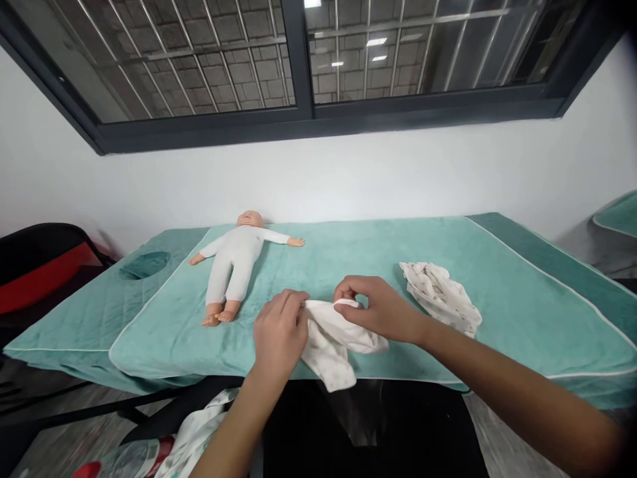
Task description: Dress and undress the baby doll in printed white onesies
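My left hand (281, 330) and my right hand (374, 308) both pinch the upper edge of a white, faintly speckled baby garment (329, 358). It hangs in folds between them, over the front edge of the green-covered bed (343, 255). A sleeve or leg part dangles lowest; which one, I cannot tell. Beyond my left hand a baby doll (237, 251) lies on its back in a white bodysuit, arms spread, feet toward me. To the right of my right hand rests a crumpled white patterned cloth item (440, 292).
A barred window (308, 123) is set in the white wall behind the bed. The bed's left end has a face hole (145, 265). A black and red chair (47, 279) stands at far left. Below lie patterned cloth (196, 431) and a clear container with red parts (132, 458).
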`<state>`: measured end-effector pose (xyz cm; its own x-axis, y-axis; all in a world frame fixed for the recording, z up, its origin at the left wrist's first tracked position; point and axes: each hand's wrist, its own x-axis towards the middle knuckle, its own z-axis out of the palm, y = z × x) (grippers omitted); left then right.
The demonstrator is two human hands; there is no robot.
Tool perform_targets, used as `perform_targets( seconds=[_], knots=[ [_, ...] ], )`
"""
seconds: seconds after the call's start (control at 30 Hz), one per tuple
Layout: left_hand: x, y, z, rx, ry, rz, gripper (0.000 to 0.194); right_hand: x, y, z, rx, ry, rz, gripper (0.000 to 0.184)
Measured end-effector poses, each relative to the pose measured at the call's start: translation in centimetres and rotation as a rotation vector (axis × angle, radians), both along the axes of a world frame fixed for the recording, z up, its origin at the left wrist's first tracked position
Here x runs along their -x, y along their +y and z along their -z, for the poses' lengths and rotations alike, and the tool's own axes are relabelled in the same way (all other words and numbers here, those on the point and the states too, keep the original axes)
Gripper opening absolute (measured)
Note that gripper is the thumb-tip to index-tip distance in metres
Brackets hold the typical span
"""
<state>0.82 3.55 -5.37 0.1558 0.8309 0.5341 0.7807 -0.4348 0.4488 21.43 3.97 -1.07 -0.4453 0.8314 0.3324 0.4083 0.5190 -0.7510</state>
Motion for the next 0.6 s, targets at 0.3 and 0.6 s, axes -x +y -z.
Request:
perform_targets(
  seconds=[0.3, 0.6],
  knots=[
    [-2.2, -1.2, -0.8, 0.075, -0.1, 0.163, 0.021, -0.5, -0.8, -0.6, 0.055, 0.162, -0.025, 0.011],
    [0.9, -0.6, -4.8, -0.171, 0.327, -0.114, 0.047, -5.2, 0.3, -1.9, 0.025, -0.418, -0.034, 0.013]
  ],
)
